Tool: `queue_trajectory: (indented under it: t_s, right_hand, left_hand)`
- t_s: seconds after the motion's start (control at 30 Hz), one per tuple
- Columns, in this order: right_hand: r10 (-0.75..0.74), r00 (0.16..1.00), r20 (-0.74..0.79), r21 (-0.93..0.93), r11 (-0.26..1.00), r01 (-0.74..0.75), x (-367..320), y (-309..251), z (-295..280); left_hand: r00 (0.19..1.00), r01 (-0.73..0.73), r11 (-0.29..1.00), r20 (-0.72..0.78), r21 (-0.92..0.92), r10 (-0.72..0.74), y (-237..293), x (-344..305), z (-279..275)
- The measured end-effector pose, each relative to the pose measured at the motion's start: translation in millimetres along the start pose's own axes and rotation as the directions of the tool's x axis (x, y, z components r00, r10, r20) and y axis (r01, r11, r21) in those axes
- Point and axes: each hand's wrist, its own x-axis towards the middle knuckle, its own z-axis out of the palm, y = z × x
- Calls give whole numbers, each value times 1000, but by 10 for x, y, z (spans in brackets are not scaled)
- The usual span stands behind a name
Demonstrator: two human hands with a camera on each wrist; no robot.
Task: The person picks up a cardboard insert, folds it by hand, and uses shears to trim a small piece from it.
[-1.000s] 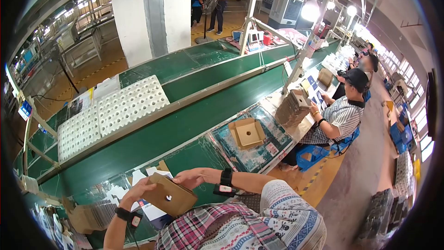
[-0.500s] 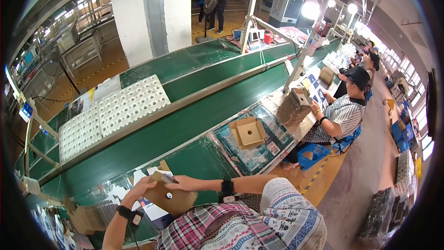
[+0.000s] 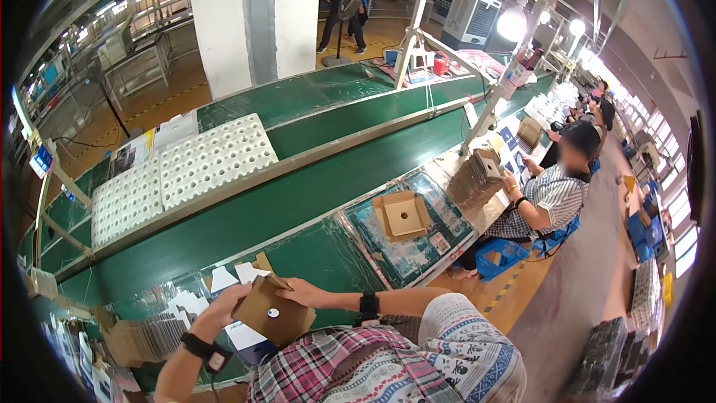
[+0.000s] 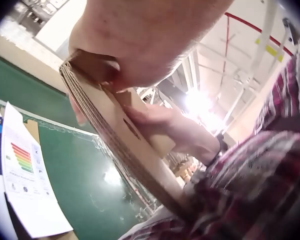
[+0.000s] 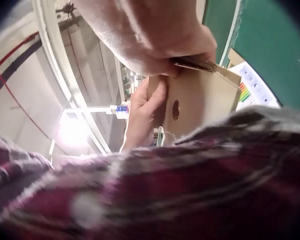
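In front of the plaid shirt, both hands hold a brown cardboard box insert with a round hole in its face. My left hand grips its left edge, thumb on the near face. At the upper right corner, my right hand pinches the edge by a bent flap. Layered cardboard edges show in the left wrist view, and the hole faces the right wrist camera. Below the insert lies a white and blue printed carton, partly hidden by it.
A row of flat cardboard inserts stands to the left. An opened insert lies on the worktop at right. White foam trays rest beyond the green conveyor. Another person sits to the right, beside a cardboard stack.
My right hand has drawn in from further along the insert's top edge to its upper right corner, and the flap there has bent. The left hand keeps its grip.
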Motion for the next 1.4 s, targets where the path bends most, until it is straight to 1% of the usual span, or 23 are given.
queue_trajectory:
  t_s: [0.03,0.07,0.13,0.23,0.33,0.47,0.53,0.63,0.67,0.73,0.77,0.83,0.87,0.93,0.97,1.07,1.1,1.17,1.2,1.23,1.27,1.3,1.4]
  right_hand:
    - [28,1000,11,-39,999,-27,-75,-199,-32]
    - [58,998,19,-79,995,-56,-115,-297,-48]
    - [-20,1000,8,-10,1000,20,-97,-238,-25]
    - [-92,996,1,32,995,92,-113,-238,12]
    - [-139,990,8,13,990,139,-119,-268,41]
    - [-155,987,40,-21,988,156,-147,-386,31]
    - [-180,983,18,-17,983,181,-113,-259,73]
    - [-181,983,-25,-42,983,180,-84,-125,123]
    - [-176,984,-38,-56,983,173,-84,-114,131]
    - [-53,998,-43,-108,993,48,-124,-277,112]
    - [9,999,-48,-135,991,-15,-138,-335,100]
    - [2,998,-64,-170,985,-13,-118,-226,114]
    - [-5,997,-71,-188,982,-9,-87,-156,128]
    - [-86,991,-103,-184,981,66,-11,4,180]
    - [-125,984,-123,-185,978,101,19,37,187]
    - [-287,947,-145,-194,947,257,105,-68,156]
    - [-217,971,-103,-194,961,195,100,-129,114]
    - [-76,997,-16,-200,977,71,66,-425,-9]
    - [-105,994,-31,-226,969,95,134,-380,-52]
    - [-134,990,-45,-251,961,118,239,-269,-107]
    - [-162,985,-61,-273,952,139,275,-320,-146]
    - [-147,988,-55,-308,944,123,286,-370,-284]
    - [-64,977,-205,36,997,73,263,-303,-511]
  left_hand:
    - [995,49,999,89,3,-49,26,-40,-22]
    - [994,74,994,85,-86,-66,40,-93,-14]
    - [990,128,957,88,-261,-109,47,-196,13]
    - [977,95,964,209,-248,-43,68,-282,14]
    - [937,87,991,346,-103,-46,152,-293,127]
    - [960,77,995,276,-67,-55,149,-308,207]
    - [974,73,994,221,-80,-53,88,-284,226]
    - [988,-19,999,152,50,12,46,-275,250]
    - [993,-75,971,109,229,51,11,-238,219]
    - [987,-153,813,49,562,153,-85,-123,133]
    - [969,-150,670,-25,727,244,-148,-94,157]
    - [888,-48,311,-102,949,449,-279,-59,297]
    - [873,-48,330,-121,943,472,-324,-45,319]
    - [837,-47,365,-162,930,522,-382,-24,325]
    - [851,-85,385,-134,919,507,-374,-25,266]
    - [846,-138,391,-98,910,525,-38,-251,452]
    - [858,-105,338,-87,935,507,-29,-274,416]
    - [873,-45,383,-150,923,464,12,-239,316]
    - [878,-14,405,-182,914,443,26,-203,262]
    - [841,-93,440,-166,893,515,6,-156,204]
    - [800,-173,466,-153,868,580,-35,-106,142]
    - [754,-253,482,-141,839,642,-49,-80,89]
    - [634,-446,687,-340,573,695,11,-47,2]
